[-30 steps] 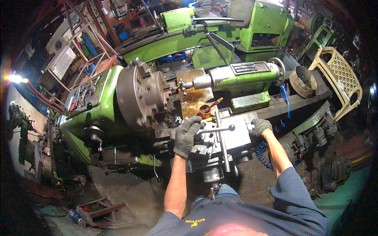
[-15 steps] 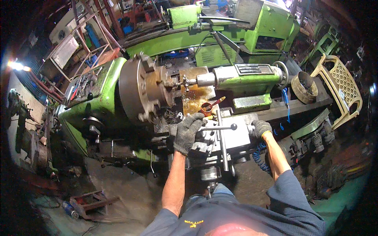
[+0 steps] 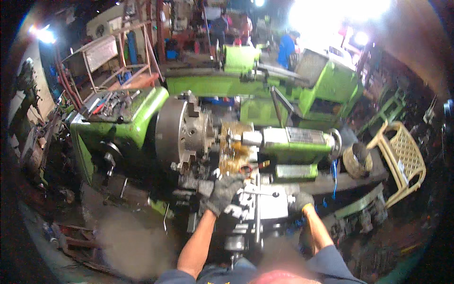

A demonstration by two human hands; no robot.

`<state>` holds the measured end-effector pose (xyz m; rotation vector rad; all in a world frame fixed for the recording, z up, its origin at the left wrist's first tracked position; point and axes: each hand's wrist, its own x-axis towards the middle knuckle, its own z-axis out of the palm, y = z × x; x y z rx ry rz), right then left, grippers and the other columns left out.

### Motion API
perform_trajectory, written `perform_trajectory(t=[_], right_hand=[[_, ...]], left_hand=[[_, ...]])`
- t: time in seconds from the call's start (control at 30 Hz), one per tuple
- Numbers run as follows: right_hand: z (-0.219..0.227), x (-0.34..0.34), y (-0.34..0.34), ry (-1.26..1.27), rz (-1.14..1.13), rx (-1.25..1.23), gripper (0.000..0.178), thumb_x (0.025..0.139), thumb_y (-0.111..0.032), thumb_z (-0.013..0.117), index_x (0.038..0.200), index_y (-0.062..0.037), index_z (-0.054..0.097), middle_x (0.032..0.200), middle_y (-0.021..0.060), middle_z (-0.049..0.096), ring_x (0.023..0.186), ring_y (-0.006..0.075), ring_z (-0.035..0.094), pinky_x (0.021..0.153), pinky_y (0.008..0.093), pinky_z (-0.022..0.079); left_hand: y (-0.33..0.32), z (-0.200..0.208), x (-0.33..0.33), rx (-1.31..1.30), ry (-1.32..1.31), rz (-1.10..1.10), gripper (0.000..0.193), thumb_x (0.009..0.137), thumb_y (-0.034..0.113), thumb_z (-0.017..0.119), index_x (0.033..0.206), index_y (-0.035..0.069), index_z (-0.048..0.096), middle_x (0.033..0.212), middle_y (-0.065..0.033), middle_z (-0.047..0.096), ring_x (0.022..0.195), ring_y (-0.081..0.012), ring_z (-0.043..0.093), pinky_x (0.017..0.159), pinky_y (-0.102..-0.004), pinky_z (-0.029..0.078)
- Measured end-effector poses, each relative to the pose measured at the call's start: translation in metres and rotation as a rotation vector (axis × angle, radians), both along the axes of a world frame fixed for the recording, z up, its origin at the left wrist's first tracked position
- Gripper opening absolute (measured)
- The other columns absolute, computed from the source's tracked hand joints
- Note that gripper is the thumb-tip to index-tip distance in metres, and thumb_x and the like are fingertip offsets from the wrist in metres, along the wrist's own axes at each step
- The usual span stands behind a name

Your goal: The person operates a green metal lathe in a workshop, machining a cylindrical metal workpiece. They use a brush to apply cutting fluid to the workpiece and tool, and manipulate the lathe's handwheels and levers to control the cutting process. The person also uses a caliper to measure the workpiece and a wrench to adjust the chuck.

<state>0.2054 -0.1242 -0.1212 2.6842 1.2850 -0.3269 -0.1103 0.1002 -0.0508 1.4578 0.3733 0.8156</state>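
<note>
My left hand, in a dark grey glove, lies over the left side of the lathe's tool post. Blur hides whether its fingers wrap round anything. A ball-ended lever points right from the post, and a long bar crosses it. My right hand, gloved with a yellow cuff, is closed at the right end of the slide, around a handle that it mostly covers. Just beyond the hands, a red-rimmed cup holds a brush. The big chuck faces the tailstock.
Loose tools lie on the green headstock. A round tin stands right of the tailstock, beside a beige plastic chair. Behind is another green lathe, with a person in blue beyond it.
My view has tilted up, so the lathe sits lower and people at the back now show. Both hands keep their places on the machine.
</note>
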Motion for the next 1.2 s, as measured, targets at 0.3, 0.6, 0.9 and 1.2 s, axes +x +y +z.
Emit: perform_trajectory(t=[0.3, 0.6, 0.9, 1.2], right_hand=[[-0.022, 0.015, 0.006, 0.051, 0.016, -0.057, 0.054, 0.084, -0.049, 0.065, 0.129, -0.0206, 0.068, 0.120, 0.0141, 0.072, 0.112, 0.0364, 0.068, 0.096, 0.0479, 0.053], [-0.029, 0.031, -0.004, 0.001, -0.022, -0.061, 0.060, 0.078, -0.061, 0.067, 0.124, -0.0226, 0.069, 0.116, 0.0152, 0.073, 0.108, 0.0355, 0.070, 0.092, 0.0472, 0.055], [-0.012, 0.007, -0.003, 0.057, -0.063, -0.044, 0.061, 0.080, -0.053, 0.067, 0.127, -0.0146, 0.069, 0.123, 0.0177, 0.070, 0.114, 0.0359, 0.067, 0.097, 0.0458, 0.053], [-0.008, 0.006, 0.004, 0.066, -0.081, -0.082, 0.059, 0.078, -0.054, 0.068, 0.125, -0.0190, 0.069, 0.119, 0.0171, 0.071, 0.111, 0.0365, 0.068, 0.093, 0.0478, 0.054]], left_hand=[[0.003, 0.007, -0.010, 0.113, 0.034, 0.022, 0.021, 0.096, 0.012, 0.064, 0.111, -0.001, 0.071, 0.098, -0.0097, 0.075, 0.095, -0.0163, 0.071, 0.089, -0.0311, 0.054], [0.006, -0.011, 0.007, 0.038, -0.058, -0.015, 0.022, 0.094, 0.013, 0.066, 0.113, 0.002, 0.072, 0.104, -0.0106, 0.075, 0.096, -0.0176, 0.069, 0.089, -0.0324, 0.054], [0.000, 0.006, -0.004, -0.021, -0.038, -0.052, 0.024, 0.094, 0.008, 0.064, 0.116, 0.001, 0.071, 0.106, -0.0096, 0.074, 0.099, -0.0157, 0.070, 0.090, -0.0310, 0.053], [0.000, 0.012, -0.005, -0.036, 0.007, -0.035, 0.022, 0.094, 0.008, 0.061, 0.112, 0.002, 0.072, 0.104, -0.0071, 0.073, 0.095, -0.0136, 0.066, 0.087, -0.0299, 0.053]])
